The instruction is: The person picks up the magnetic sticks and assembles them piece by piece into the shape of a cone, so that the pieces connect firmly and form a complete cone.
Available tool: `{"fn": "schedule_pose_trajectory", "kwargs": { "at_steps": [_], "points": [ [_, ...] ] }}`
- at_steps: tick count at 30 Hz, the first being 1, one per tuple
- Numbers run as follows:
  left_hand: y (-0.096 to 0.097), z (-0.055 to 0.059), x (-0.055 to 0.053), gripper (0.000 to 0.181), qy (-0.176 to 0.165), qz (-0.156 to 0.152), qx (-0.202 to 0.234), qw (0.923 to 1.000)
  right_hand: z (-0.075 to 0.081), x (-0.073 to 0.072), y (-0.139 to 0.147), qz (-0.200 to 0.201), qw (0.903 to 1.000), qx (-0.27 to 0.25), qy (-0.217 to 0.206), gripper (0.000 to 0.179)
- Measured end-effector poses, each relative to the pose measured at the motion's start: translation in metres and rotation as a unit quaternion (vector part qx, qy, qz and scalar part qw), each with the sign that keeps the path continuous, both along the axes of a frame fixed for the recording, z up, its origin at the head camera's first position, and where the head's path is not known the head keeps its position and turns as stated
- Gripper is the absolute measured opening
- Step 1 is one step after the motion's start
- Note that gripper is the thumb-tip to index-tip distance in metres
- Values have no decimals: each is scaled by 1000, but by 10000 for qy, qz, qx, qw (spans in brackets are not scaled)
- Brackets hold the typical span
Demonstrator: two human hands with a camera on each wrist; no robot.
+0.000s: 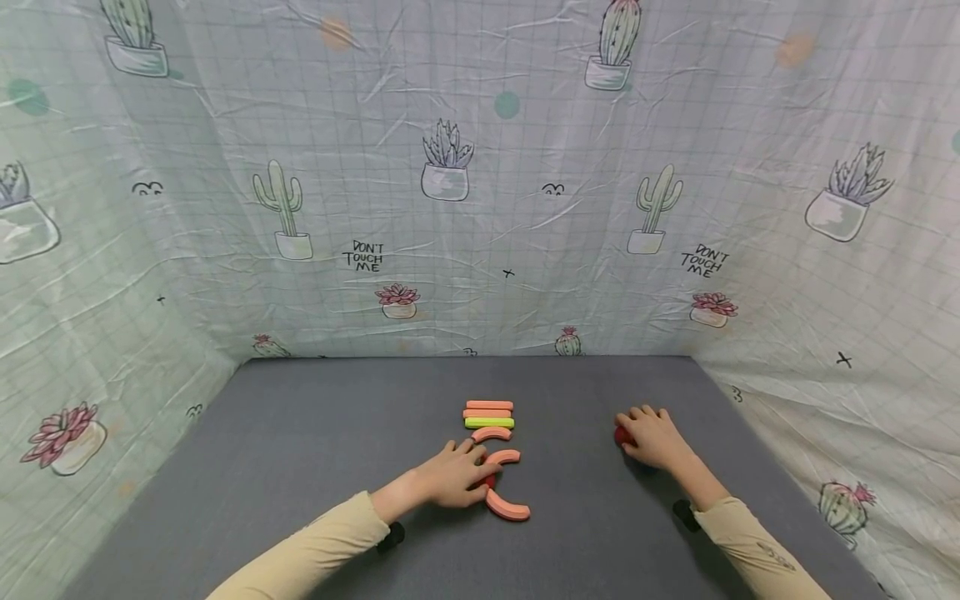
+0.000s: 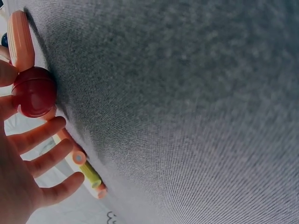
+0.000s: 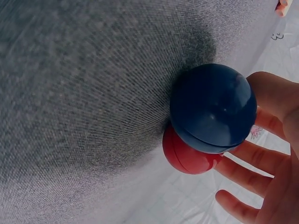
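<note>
My left hand (image 1: 453, 477) pinches a red ball (image 2: 35, 93) between thumb and forefinger, the other fingers spread. The ball lies at the ends of two peach curved rods (image 1: 507, 506), the upper one (image 1: 504, 457) partly under my fingers. Farther right, my right hand (image 1: 654, 437) grips a blue ball (image 3: 212, 107) and a red ball (image 3: 189, 154), which lie against each other close over the cloth. From the head view the blue ball is hidden beneath that hand, while the red one (image 1: 622, 435) shows at the fingertips.
Above my left hand lie another peach curved rod (image 1: 491, 433), a yellow-green straight rod (image 1: 490, 423) and two peach straight rods (image 1: 489, 406), stacked in rows. Grey cloth (image 1: 337, 425) covers the table. A cactus-print curtain (image 1: 480, 317) hangs behind and along both sides.
</note>
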State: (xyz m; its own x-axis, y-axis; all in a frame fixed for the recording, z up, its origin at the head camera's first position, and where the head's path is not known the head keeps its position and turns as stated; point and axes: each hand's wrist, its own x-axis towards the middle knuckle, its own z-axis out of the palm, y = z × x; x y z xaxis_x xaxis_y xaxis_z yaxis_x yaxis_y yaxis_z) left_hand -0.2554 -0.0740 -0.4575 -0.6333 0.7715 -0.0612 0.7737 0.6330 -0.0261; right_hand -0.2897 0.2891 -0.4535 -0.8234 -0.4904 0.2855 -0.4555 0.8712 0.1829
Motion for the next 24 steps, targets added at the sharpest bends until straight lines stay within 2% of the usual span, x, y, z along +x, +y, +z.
{"fn": "schedule_pose_trajectory", "kwargs": {
  "at_steps": [10, 20, 24],
  "points": [
    [4, 2, -1, 40, 34, -84, -125, 9999, -3, -3, -3, 35, 10000, -48, 66, 28],
    [0, 0, -1, 40, -50, -40, -110, 9999, -4, -2, -4, -12, 9999, -6, 134, 28],
    [-1, -1, -1, 41, -56, -23, -90, 9999, -2, -1, -7, 85, 9997, -9, 249, 28]
  ]
}}
